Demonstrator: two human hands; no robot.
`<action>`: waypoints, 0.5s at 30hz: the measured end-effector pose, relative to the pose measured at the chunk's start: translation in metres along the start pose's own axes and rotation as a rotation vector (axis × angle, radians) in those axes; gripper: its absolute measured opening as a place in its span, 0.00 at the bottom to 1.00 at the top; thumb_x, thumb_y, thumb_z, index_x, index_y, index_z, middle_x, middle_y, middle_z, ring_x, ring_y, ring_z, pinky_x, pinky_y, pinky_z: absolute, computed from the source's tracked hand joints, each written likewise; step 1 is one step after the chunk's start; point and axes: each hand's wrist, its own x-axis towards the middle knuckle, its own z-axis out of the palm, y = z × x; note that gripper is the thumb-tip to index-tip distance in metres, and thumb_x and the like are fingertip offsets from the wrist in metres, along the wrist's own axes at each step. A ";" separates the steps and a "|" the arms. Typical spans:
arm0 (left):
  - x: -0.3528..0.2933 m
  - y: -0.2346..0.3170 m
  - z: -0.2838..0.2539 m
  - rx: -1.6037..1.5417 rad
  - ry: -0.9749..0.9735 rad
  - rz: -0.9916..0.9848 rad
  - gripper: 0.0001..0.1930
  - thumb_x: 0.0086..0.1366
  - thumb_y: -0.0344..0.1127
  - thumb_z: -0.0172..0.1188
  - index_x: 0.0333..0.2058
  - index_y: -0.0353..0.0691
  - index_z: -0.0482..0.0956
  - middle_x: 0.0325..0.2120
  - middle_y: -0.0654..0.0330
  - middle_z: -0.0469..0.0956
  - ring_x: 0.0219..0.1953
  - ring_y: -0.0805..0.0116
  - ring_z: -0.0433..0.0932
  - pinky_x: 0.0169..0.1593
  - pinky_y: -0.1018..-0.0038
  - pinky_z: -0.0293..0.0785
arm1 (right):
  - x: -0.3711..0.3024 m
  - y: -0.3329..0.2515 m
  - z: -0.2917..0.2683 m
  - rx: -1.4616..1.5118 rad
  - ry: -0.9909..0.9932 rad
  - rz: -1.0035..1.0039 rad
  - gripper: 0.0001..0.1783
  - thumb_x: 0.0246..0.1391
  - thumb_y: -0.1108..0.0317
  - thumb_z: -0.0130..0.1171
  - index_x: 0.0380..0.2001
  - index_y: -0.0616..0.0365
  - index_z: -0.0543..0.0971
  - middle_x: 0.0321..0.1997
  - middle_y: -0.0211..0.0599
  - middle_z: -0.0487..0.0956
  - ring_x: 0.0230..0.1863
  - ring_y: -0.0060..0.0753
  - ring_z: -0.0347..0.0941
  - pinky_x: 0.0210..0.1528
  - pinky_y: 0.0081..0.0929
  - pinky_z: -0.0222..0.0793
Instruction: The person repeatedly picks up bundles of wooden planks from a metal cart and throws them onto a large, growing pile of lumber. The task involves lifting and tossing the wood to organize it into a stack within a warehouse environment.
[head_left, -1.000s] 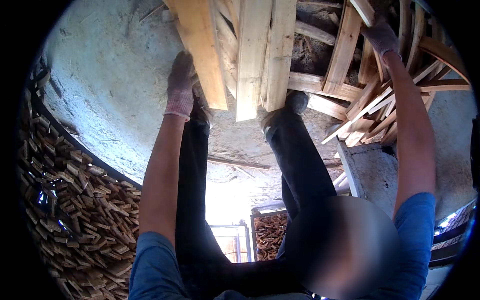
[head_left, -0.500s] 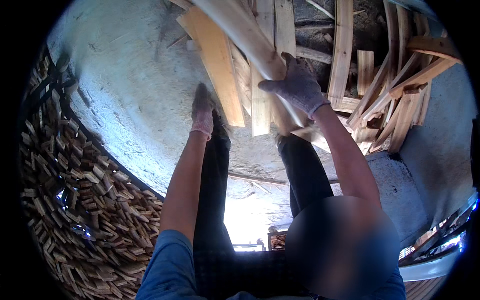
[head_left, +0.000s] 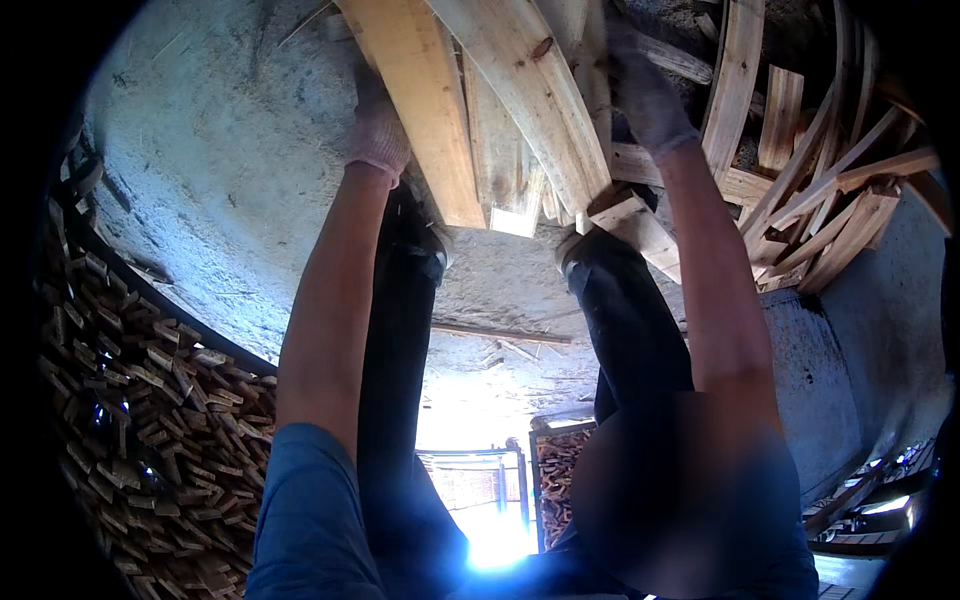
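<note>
Both my hands wear pale knitted work gloves and reach out to the far side of a heap of wooden planks. Close against the left edge of a yellowish plank [head_left: 420,110] is my left hand [head_left: 377,128]; its fingers are in shadow and hard to make out. To the right of a pale plank with a dark knot [head_left: 545,85], my right hand [head_left: 648,95] is smeared by motion, so its grip does not show. The knotted plank lies aslant, its near end by my right foot. Another pale plank [head_left: 492,150] lies between these two.
More planks and split pieces [head_left: 830,190] lie crisscrossed at the right, by a grey wall [head_left: 900,300]. A short wood block [head_left: 640,235] rests beside my right shin. Stacked wood pieces [head_left: 160,430] fill the lower left beyond a dark edge. Pale concrete floor [head_left: 220,200] lies at the left.
Both hands have moved farther away, the left one up along the yellowish plank. My right hand has left the blurred plank it was at; the knotted plank now lies on the heap.
</note>
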 end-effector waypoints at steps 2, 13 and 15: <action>-0.020 0.031 0.063 -0.377 0.144 -0.179 0.35 0.72 0.64 0.37 0.65 0.43 0.60 0.61 0.53 0.67 0.62 0.53 0.66 0.66 0.57 0.62 | -0.029 -0.042 0.033 -0.138 -0.083 -0.039 0.36 0.61 0.35 0.50 0.54 0.57 0.76 0.52 0.39 0.79 0.51 0.33 0.77 0.52 0.30 0.72; -0.038 0.012 0.022 -0.610 0.136 -0.059 0.37 0.68 0.69 0.37 0.66 0.49 0.59 0.63 0.55 0.64 0.64 0.54 0.64 0.67 0.51 0.59 | -0.018 -0.065 0.099 -0.348 -0.043 -0.132 0.47 0.49 0.41 0.65 0.61 0.64 0.65 0.57 0.53 0.74 0.60 0.44 0.70 0.63 0.37 0.64; -0.048 0.031 0.036 -0.805 0.209 -0.041 0.40 0.66 0.72 0.39 0.66 0.50 0.59 0.64 0.56 0.64 0.64 0.53 0.64 0.67 0.50 0.60 | -0.005 -0.044 0.052 0.068 -0.180 -0.122 0.34 0.64 0.45 0.51 0.62 0.61 0.68 0.61 0.43 0.72 0.63 0.34 0.66 0.66 0.29 0.59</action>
